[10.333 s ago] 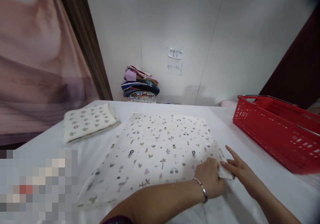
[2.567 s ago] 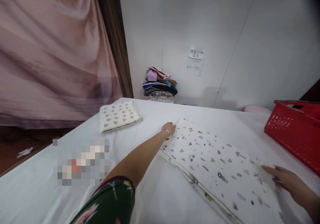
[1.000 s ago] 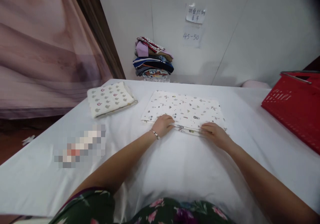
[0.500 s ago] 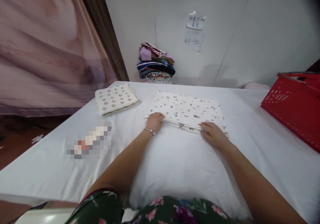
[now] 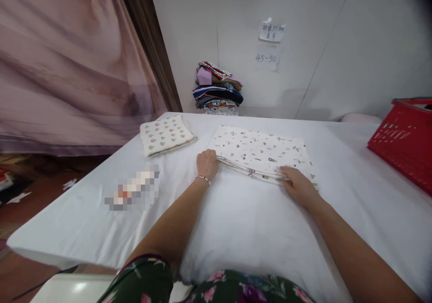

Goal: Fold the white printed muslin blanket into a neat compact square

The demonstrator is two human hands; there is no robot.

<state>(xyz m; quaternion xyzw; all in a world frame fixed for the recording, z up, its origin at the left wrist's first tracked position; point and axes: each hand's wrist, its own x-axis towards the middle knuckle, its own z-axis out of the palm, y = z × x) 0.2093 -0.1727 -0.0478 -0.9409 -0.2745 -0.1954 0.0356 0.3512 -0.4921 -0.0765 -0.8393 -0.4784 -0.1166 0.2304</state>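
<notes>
A white cloth [image 5: 259, 150] with small grey and brown prints lies folded in layers on the white-covered table [image 5: 249, 222]. My left hand [image 5: 207, 164], a bracelet at its wrist, is closed on the cloth's near left corner. Toward the near right corner, my right hand [image 5: 299, 185] grips the layered front edge, thumb on top and the other fingers mostly hidden. Left of this cloth rests a second folded cloth [image 5: 167, 135], cream with grey and red prints; neither hand touches it.
A red plastic basket [image 5: 403, 143] stands at the right. Behind the table is a stack of folded fabrics [image 5: 218, 87] by the wall. A blurred-out item [image 5: 133, 190] lies on the left side, and a pink curtain [image 5: 74, 69] hangs beyond.
My left fingers have curled from lying on the cloth's edge to gripping its corner. My right hand keeps hold of the front edge. The whole view has shifted slightly.
</notes>
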